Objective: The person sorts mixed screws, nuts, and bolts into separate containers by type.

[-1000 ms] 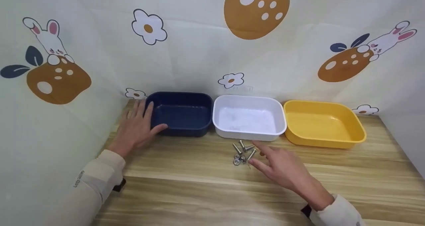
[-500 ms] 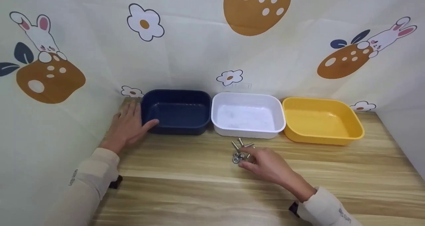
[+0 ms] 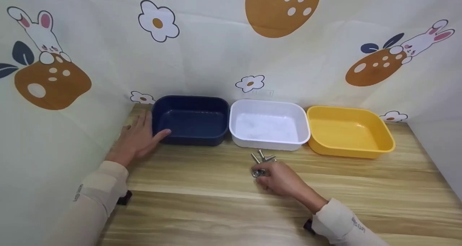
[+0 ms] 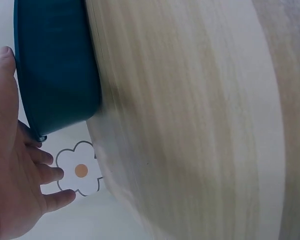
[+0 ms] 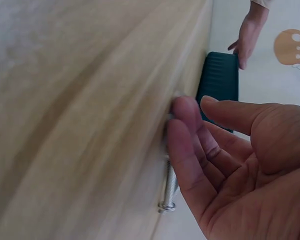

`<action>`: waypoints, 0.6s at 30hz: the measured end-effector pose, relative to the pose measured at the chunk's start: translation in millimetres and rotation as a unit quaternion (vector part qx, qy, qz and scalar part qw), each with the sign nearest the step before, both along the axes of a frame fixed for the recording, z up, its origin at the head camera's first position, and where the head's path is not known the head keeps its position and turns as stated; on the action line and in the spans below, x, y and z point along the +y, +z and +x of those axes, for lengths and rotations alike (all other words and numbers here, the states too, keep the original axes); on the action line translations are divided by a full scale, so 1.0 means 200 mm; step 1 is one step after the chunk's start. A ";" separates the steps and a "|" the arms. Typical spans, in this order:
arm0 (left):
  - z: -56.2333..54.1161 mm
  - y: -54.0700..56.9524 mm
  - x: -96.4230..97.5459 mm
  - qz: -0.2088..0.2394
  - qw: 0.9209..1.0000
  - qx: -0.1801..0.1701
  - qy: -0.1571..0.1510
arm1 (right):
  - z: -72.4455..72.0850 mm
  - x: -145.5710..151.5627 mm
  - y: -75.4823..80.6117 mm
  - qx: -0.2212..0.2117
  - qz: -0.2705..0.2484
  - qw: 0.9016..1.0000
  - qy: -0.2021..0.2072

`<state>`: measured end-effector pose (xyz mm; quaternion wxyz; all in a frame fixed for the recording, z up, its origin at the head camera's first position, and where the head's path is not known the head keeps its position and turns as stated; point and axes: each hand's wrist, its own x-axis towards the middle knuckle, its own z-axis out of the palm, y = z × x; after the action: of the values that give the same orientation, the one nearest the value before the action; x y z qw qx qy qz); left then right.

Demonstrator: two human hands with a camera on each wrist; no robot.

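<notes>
My left hand (image 3: 136, 139) rests against the left end of a dark blue bin (image 3: 191, 139), thumb over its front rim and fingers straight along its outer side. In the left wrist view, the fingers (image 4: 49, 174) spread beside the bin's corner. My right hand (image 3: 280, 179) is bent down over a small pile of metal bolts (image 3: 267, 157) and nuts (image 3: 256, 173), partly covering it. In the right wrist view, the thumb (image 5: 235, 114) stands a little apart from the bent fingers (image 5: 182, 150), whose tips are at the tabletop. A bolt (image 5: 168, 187) shows beside them.
A white bin (image 3: 269, 143) stands right of the blue one, and a yellow bin (image 3: 350, 152) beyond it, all in a row along the back. Behind them hangs a printed cloth (image 3: 205, 58) with rabbits and flowers. The wood-grain table (image 3: 202, 210) stretches in front.
My right hand has moved left and down onto the pile, its thumb and fingers drawing nearer each other around the nuts. The left hand has stayed at the blue bin.
</notes>
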<state>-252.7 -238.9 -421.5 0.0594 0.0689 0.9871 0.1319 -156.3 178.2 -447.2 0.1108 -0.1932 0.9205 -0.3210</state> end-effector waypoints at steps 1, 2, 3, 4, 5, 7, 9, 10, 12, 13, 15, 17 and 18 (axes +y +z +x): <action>0.00 0.00 0.00 0.005 1.000 0.000 0.001 | 0.00 0.00 0.00 -0.008 -0.003 1.000 0.000; 0.00 -0.01 0.00 0.009 1.000 0.001 0.002 | -0.01 -0.01 -0.01 -0.016 -0.006 1.000 0.000; 0.00 -0.01 -0.01 0.013 1.000 0.002 0.003 | -0.01 -0.01 -0.01 -0.019 -0.007 1.000 -0.001; 0.00 -0.02 -0.01 0.019 1.000 0.004 0.004 | -0.01 -0.01 -0.01 -0.022 -0.007 1.000 -0.002; 0.00 -0.02 -0.01 0.024 1.000 0.004 0.004 | -0.01 -0.01 -0.01 -0.021 -0.006 1.000 -0.003; 0.00 -0.03 -0.01 0.032 0.999 0.007 0.004 | -0.02 -0.02 -0.02 -0.015 -0.001 1.000 -0.002; 0.00 -0.04 -0.01 0.035 0.999 0.007 0.003 | -0.02 -0.02 -0.02 -0.008 0.003 1.000 -0.001; 0.00 -0.04 -0.02 0.038 0.999 0.006 0.001 | -0.02 -0.02 -0.02 -0.004 0.005 1.000 0.000; 0.00 -0.05 -0.02 0.039 0.999 0.003 -0.001 | -0.02 -0.02 -0.03 0.000 0.009 1.000 0.000; 0.00 -0.05 -0.02 0.039 0.999 0.001 -0.002 | -0.03 -0.02 -0.03 -0.001 0.010 1.000 -0.002; 0.00 -0.05 -0.02 0.040 0.999 -0.001 -0.004 | -0.03 -0.02 -0.04 -0.005 0.011 1.000 -0.006; 0.00 -0.05 -0.02 0.041 0.999 -0.004 -0.003 | -0.03 -0.02 -0.03 -0.011 0.007 1.000 -0.009; 0.00 -0.05 -0.02 0.041 0.999 -0.005 -0.003 | -0.03 -0.03 -0.03 -0.014 0.005 1.000 -0.011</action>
<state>-253.7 -242.7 -431.3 0.0620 0.0737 0.9802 0.1728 -161.4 173.1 -454.1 0.1212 -0.1777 0.9226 -0.3203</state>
